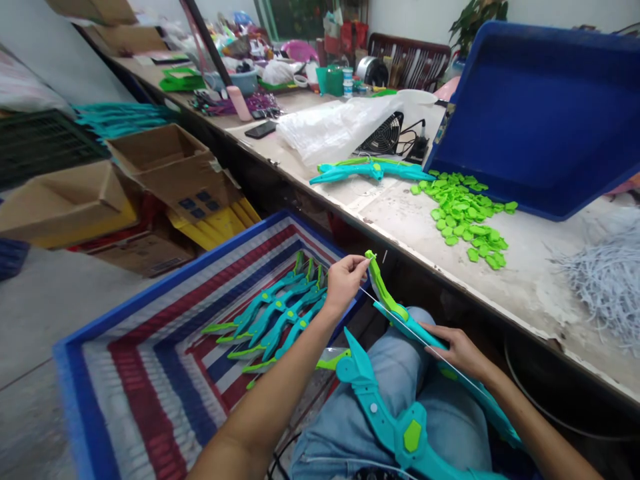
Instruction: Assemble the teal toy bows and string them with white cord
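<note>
While the left hand (345, 283) pinches the bow (383, 287) at its green tip, right hand (460, 351) grips its teal body, above the lap (395, 363), near the counter's (387, 215) front edge, bare there. String-end detail unclear; second bow (375, 403) cut off.

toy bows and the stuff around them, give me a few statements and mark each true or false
1. The left hand is at the string, by the green tip of a bow. True.
2. The right hand lies flat on the table. False: it holds the teal part of that bow.
3. Loose green pieces lie on the table beside the blue bin. True.
4. The phone is inside the striped crate. False: it is on the table, near a pink bottle.
5. Several bows lie in the striped crate. True.
</note>
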Tool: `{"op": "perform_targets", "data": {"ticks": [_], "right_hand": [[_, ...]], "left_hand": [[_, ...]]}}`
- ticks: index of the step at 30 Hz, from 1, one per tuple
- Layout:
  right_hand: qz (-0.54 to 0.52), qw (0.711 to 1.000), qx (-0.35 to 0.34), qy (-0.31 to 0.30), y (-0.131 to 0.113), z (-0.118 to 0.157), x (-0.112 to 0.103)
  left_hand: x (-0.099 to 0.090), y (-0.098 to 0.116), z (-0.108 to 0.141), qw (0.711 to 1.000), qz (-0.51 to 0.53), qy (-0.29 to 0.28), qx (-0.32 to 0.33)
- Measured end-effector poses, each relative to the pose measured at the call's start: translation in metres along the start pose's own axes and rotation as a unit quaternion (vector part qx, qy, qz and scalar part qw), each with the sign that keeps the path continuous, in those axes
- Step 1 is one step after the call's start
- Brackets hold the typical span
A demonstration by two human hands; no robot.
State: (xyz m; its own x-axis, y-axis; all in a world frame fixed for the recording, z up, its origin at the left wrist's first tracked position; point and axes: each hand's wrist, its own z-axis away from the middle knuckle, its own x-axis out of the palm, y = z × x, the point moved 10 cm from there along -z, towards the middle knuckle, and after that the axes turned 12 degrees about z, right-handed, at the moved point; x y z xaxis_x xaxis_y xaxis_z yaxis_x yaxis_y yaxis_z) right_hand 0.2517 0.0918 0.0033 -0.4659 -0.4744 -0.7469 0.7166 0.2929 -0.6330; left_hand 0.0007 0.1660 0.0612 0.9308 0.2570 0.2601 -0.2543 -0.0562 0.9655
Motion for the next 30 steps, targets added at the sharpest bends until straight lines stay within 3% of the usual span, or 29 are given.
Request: {"op": "perform_targets", "data": {"ticks": [6, 9, 14, 18, 21, 26, 28, 30], "right_hand": [[0.073, 0.997, -0.014, 0.015, -0.001, 0.011, 0.004], [0.110, 0.993, -0.018, 0.044, -0.012, 0.008, -0.006], [0.079, 0.975, -0.081, 0.191, -0.082, -0.045, -0.056], [0.013, 0.971, -0.141, 0.193, -0.139, -0.101, -0.067], [0.016, 0.969, -0.162, 0.184, -0.159, -0.118, -0.063], [0.099, 0.963, -0.187, 0.166, -0.171, -0.116, -0.052], [0.118, 0.960, -0.181, 0.177, -0.164, -0.123, -0.065], [0.121, 0.956, -0.113, 0.243, -0.142, -0.137, -0.098]], "left_hand": [[0.010, -0.004, -0.001, 0.993, 0.086, -0.067, -0.054], [0.007, -0.008, 0.004, 0.989, 0.109, -0.075, -0.072], [0.000, -0.009, 0.021, 0.985, 0.128, -0.080, -0.084], [-0.004, -0.006, 0.031, 0.985, 0.126, -0.078, -0.084], [-0.009, -0.008, 0.035, 0.983, 0.140, -0.074, -0.091], [-0.023, -0.013, 0.039, 0.993, 0.064, -0.057, -0.085], [-0.034, -0.002, 0.042, 1.000, -0.021, -0.018, -0.013], [-0.039, 0.014, 0.049, 0.995, -0.074, 0.019, 0.069]]}}
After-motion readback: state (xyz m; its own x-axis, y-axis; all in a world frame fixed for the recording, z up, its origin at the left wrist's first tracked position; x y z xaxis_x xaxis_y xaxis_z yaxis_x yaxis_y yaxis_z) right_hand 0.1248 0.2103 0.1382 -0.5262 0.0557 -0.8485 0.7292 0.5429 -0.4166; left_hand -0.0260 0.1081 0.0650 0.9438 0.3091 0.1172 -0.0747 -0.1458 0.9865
